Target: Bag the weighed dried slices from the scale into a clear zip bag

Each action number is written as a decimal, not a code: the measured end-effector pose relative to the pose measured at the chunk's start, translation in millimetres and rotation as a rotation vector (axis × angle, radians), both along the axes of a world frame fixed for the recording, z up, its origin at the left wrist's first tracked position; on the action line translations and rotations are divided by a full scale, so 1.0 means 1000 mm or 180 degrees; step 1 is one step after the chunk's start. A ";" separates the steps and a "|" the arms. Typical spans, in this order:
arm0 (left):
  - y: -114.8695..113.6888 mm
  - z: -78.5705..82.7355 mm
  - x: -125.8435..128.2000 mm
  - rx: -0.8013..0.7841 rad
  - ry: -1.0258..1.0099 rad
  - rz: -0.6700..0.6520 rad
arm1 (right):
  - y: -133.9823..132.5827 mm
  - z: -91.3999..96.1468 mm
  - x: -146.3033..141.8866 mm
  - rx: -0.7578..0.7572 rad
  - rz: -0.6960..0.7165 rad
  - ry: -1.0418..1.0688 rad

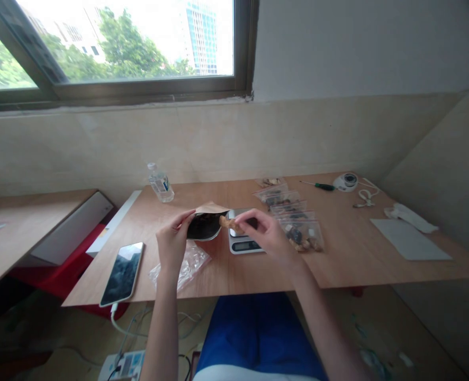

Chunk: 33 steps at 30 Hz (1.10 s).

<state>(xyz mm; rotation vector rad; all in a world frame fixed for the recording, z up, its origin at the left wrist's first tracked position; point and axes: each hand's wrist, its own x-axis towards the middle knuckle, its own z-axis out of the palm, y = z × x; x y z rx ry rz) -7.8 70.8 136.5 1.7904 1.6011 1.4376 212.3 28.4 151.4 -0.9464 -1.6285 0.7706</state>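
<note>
My left hand [174, 238] grips the left edge of a pouch [205, 226], whose mouth gapes toward me and shows a dark inside. Between the fingertips of my right hand [264, 233] is a light-brown, knobbly dried piece [230, 224], held at the right side of the pouch's mouth. Its exact kind is not clear. Below and behind that hand sits a kitchen scale [243, 246] with a small display, partly covered. Under my left hand lies a clear plastic bag [192, 264]. Several zip bags [304, 235] of dried brown and dark pieces lie in a row to the right.
At the left edge a phone [122, 274] is plugged into a cable. A water bottle [161, 182] stands at the back left. Back right are a screwdriver [324, 187], a white dome camera [345, 182] and its cable; a white sheet [409, 239] lies farther right.
</note>
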 end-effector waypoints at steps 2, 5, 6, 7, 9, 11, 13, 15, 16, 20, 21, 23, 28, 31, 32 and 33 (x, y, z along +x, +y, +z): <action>0.000 -0.001 0.000 -0.0002 -0.0005 0.0040 | 0.006 -0.020 0.018 -0.0159 -0.0446 0.0321; -0.001 -0.002 0.001 -0.0035 -0.0049 0.0049 | 0.031 -0.058 0.033 -0.0192 -0.0784 0.0192; -0.001 -0.003 0.002 -0.0046 -0.0057 0.0042 | 0.042 -0.070 0.034 -0.0139 -0.0877 0.0033; -0.002 -0.003 0.002 -0.0053 -0.0057 0.0036 | 0.053 -0.080 0.033 -0.0072 -0.0960 -0.0201; -0.002 -0.004 0.001 -0.0044 -0.0036 0.0055 | 0.072 -0.097 0.028 0.0021 -0.0968 -0.0780; -0.002 -0.004 0.000 -0.0009 0.0000 0.0101 | 0.083 -0.107 0.023 0.0060 -0.0814 -0.1286; -0.001 -0.003 -0.002 0.0016 0.0012 0.0118 | 0.088 -0.113 0.020 0.0114 -0.0672 -0.1520; 0.000 -0.003 -0.003 0.0018 -0.0011 0.0085 | 0.086 -0.117 0.021 0.0212 -0.0716 -0.1475; 0.001 -0.003 -0.003 0.0007 -0.0022 0.0063 | 0.083 -0.118 0.023 0.0259 -0.0781 -0.1404; 0.002 -0.003 -0.001 -0.0016 0.0030 0.0089 | 0.069 -0.125 0.032 0.0295 -0.0876 -0.1349; 0.002 -0.003 0.000 -0.0011 0.0040 0.0104 | 0.067 -0.126 0.033 0.0249 -0.0848 -0.1381; 0.002 -0.003 0.001 -0.0002 0.0039 0.0110 | 0.064 -0.127 0.035 0.0128 -0.0822 -0.1394; 0.000 -0.003 0.002 -0.0013 -0.0005 0.0053 | 0.071 -0.130 0.039 0.0041 -0.0945 -0.1313; 0.000 -0.004 0.001 -0.0024 -0.0012 0.0059 | 0.080 -0.131 0.041 0.0091 -0.1030 -0.1267; 0.000 -0.004 0.001 -0.0026 -0.0015 0.0061 | 0.083 -0.131 0.042 0.0120 -0.1049 -0.1258; 0.001 -0.004 0.001 -0.0029 -0.0024 0.0060 | 0.086 -0.132 0.042 0.0151 -0.1059 -0.1256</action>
